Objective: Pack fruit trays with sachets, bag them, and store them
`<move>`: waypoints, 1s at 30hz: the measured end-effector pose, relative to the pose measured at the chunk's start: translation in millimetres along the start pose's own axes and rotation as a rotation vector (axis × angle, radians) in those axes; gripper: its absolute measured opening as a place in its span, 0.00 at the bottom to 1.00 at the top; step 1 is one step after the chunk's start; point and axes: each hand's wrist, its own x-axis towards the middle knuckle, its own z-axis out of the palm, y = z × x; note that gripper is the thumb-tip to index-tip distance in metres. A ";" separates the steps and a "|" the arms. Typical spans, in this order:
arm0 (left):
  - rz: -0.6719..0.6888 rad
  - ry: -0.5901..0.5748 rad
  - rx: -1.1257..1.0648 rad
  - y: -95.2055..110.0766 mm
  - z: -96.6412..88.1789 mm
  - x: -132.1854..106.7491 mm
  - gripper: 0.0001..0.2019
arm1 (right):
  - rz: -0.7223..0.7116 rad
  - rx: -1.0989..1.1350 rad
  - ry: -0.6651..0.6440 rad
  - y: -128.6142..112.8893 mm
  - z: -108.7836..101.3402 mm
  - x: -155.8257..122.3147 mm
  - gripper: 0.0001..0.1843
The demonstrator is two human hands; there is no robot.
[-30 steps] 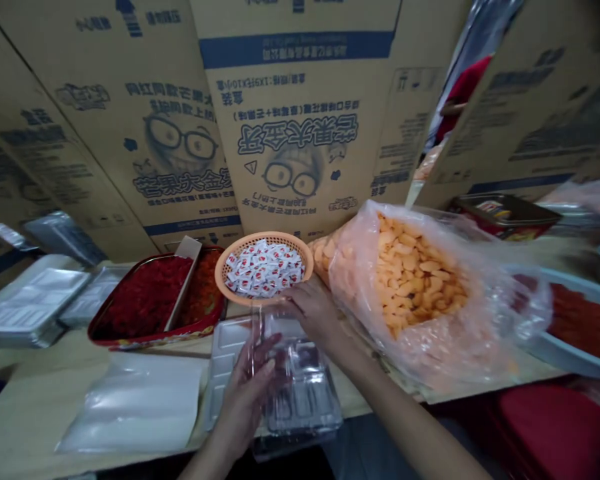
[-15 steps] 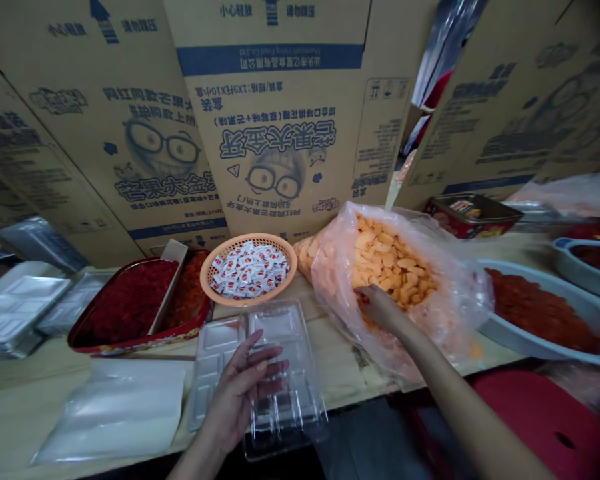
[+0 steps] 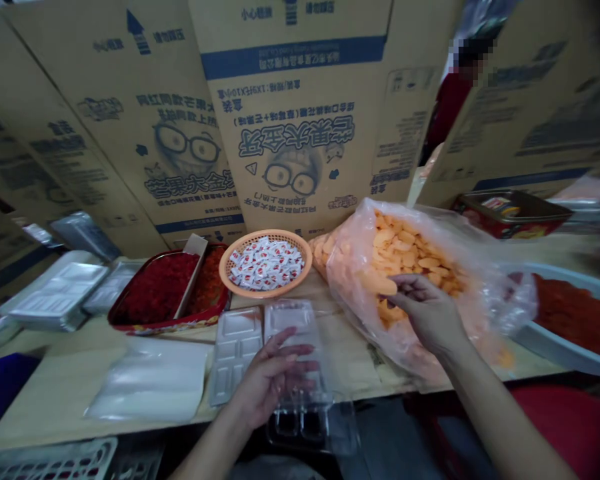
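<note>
Since the earlier frame, my right hand [image 3: 427, 310] has moved rightward in the mouth of the clear plastic bag [image 3: 430, 353], its fingers half-curled on the orange snack pieces [image 3: 420, 263]; I cannot tell whether it holds any piece. My left hand [image 3: 275, 377] is open, fingers spread over the clear plastic tray [image 3: 290, 327]. Just beyond this open hand sits a woven orange basket [image 3: 265, 287] of white sachets [image 3: 265, 265]; a second compartment tray [image 3: 235, 353] lies just to its left.

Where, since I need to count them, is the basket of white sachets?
In the head view, the orange woven basket sits at the back of the table, between the red tray and the plastic bag of orange pieces.
</note>
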 end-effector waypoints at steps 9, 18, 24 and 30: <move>-0.063 -0.247 -0.022 -5.0 -16.8 -9.5 0.29 | -0.359 -0.161 -0.898 1.9 81.5 -12.9 0.11; -0.055 -0.158 -0.108 -6.8 -29.2 -11.9 0.25 | -0.559 -0.494 -0.684 0.4 90.4 -14.7 0.16; -0.034 -0.060 -0.132 -1.8 -40.7 -11.0 0.28 | -0.152 -0.779 0.174 40.1 11.1 34.9 0.14; -0.028 0.002 -0.122 3.9 -39.0 -13.6 0.28 | 0.134 -1.027 -0.032 78.8 -27.3 63.0 0.10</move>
